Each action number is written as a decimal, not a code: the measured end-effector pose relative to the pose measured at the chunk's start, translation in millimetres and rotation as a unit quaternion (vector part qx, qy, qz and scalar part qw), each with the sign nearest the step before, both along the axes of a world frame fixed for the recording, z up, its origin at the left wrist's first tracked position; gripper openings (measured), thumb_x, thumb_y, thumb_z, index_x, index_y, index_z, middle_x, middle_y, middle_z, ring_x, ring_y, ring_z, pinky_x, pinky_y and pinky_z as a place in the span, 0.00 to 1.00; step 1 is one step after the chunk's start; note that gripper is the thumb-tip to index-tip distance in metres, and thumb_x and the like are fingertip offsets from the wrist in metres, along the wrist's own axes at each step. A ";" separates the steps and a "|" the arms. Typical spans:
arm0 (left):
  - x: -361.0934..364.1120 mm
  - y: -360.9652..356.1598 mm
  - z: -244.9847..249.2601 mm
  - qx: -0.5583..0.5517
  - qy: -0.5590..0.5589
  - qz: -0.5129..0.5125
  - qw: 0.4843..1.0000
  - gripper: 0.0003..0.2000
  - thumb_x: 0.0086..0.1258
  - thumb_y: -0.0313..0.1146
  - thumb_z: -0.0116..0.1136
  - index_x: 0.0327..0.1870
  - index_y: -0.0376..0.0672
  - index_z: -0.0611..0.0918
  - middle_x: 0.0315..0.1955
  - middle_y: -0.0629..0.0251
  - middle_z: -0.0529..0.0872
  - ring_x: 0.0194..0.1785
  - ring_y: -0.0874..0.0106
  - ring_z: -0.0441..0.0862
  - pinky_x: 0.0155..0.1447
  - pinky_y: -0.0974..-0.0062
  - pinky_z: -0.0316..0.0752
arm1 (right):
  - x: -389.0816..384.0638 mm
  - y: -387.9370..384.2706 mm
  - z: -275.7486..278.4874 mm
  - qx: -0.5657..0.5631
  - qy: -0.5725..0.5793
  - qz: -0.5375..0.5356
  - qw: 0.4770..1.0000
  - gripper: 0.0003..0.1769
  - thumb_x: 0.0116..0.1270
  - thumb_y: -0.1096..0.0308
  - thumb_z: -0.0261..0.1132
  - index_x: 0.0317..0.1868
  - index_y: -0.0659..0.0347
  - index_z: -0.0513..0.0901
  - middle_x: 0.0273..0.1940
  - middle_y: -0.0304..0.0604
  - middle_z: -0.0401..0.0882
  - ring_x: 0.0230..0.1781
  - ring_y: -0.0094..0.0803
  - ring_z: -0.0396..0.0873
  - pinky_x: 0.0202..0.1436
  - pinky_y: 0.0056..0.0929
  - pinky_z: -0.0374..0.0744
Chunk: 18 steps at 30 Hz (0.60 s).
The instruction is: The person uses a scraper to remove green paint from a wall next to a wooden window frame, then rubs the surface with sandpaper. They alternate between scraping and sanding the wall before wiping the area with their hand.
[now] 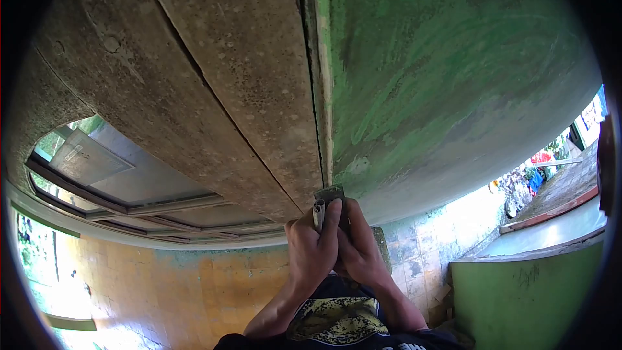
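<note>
1. Both hands are raised overhead at the lower middle of the view, pressed together, with the forearms rising from the near bottom edge.
2. The left hand [310, 249] is clenched around the scraper [330, 194], its fingers wrapped over the handle from the left.
3. The right hand [360, 251] is clasped against the left one, gripping the same scraper from the right. Most of the handle is hidden by the two hands.
4. The scraper's flat blade stands above the knuckles, and its top edge touches the ceiling.
5. It meets the ceiling at the seam [319, 110], a dark cracked line that runs from the top of the view down to the blade.
6. Left of the seam are weathered brown panels [220, 58], spotted and stained.
7. Right of the seam is the green painted surface [447, 65], streaked and worn to grey in patches.
8. A window [110, 172] with a grey frame sits at the left, below the brown panels.
9. A yellow tiled wall [188, 285] lies under the window, and a low green wall [518, 291] stands at the right.
10. A patterned yellow and dark cloth [337, 317] shows between the forearms at the near edge.
</note>
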<state>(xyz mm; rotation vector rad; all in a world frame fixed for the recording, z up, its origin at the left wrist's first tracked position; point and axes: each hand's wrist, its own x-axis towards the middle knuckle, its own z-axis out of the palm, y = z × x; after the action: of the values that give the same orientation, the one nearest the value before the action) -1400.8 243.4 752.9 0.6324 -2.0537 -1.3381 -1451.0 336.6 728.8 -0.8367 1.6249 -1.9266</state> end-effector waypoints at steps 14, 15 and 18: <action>-0.6 3.5 -7.3 0.014 0.024 0.007 1.000 0.19 0.77 0.38 0.57 0.26 0.32 0.79 0.14 0.57 0.77 0.18 0.75 0.73 0.25 0.69 0.68 | 0.9 6.5 7.7 0.043 0.036 -0.003 0.998 0.22 0.73 0.77 0.52 0.66 0.61 0.63 0.48 0.56 0.78 0.46 0.43 0.79 0.51 0.35 0.76; -0.4 3.8 -3.9 0.013 0.019 0.011 1.000 0.20 0.77 0.38 0.57 0.25 0.32 0.79 0.13 0.57 0.77 0.18 0.76 0.73 0.25 0.68 0.67 | 2.4 5.5 9.3 0.038 0.023 -0.006 0.999 0.22 0.73 0.76 0.52 0.66 0.61 0.63 0.49 0.57 0.78 0.47 0.45 0.79 0.51 0.35 0.76; -1.1 2.5 0.5 0.011 0.012 0.012 1.000 0.20 0.77 0.38 0.58 0.25 0.32 0.79 0.13 0.57 0.77 0.18 0.76 0.73 0.25 0.68 0.67 | 2.1 4.4 9.0 0.030 0.017 -0.007 0.999 0.22 0.73 0.76 0.52 0.65 0.61 0.63 0.50 0.57 0.78 0.48 0.47 0.80 0.51 0.35 0.76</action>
<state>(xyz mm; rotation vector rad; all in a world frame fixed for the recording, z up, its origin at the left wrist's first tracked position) -1402.0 245.9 753.4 0.6457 -2.0073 -1.3502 -1448.9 341.0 737.8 -0.8413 1.7040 -1.8741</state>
